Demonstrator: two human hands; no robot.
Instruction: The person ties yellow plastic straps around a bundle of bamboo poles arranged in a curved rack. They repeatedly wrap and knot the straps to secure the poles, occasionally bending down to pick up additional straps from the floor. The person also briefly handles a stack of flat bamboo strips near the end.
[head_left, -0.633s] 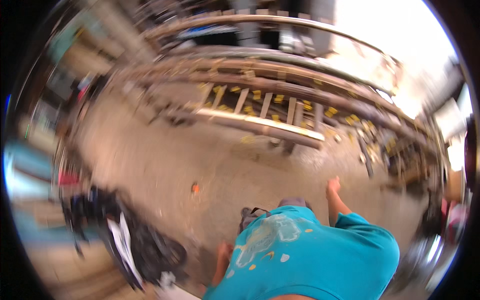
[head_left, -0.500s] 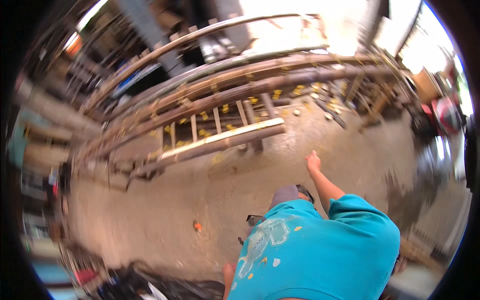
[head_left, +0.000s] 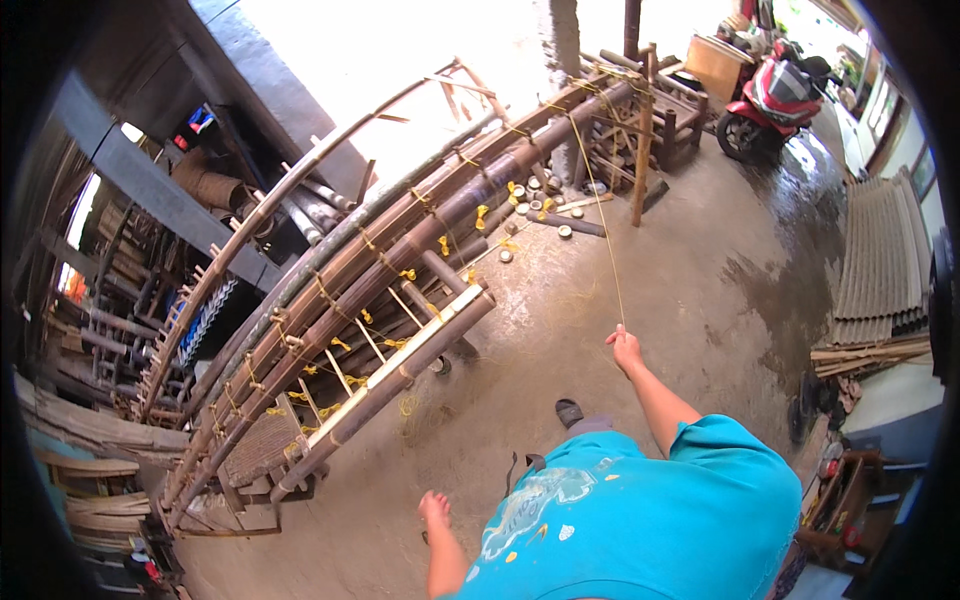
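My right hand, in front of me, is closed on one end of a thin yellowish twine. The twine runs taut from my fingers up to the far right end of a long bundle of dark bamboo poles. More yellow ties are knotted around these poles along their length. My left hand hangs low near my side, its fingers loosely apart with nothing visible in them. Nearest to it is a bamboo ladder-like frame with pale rungs, lying along the near side of the bundle.
Round cut bamboo pieces lie on the concrete floor by the bundle. An upright wooden post stands at its far end. Further right are a red motorcycle and stacked corrugated sheets. A wooden shelf stands at lower right.
My view has swung to the right and sharpened, bringing the motorcycle fully in. The twine from my right hand now shows clearly. My left hand has come further into view.
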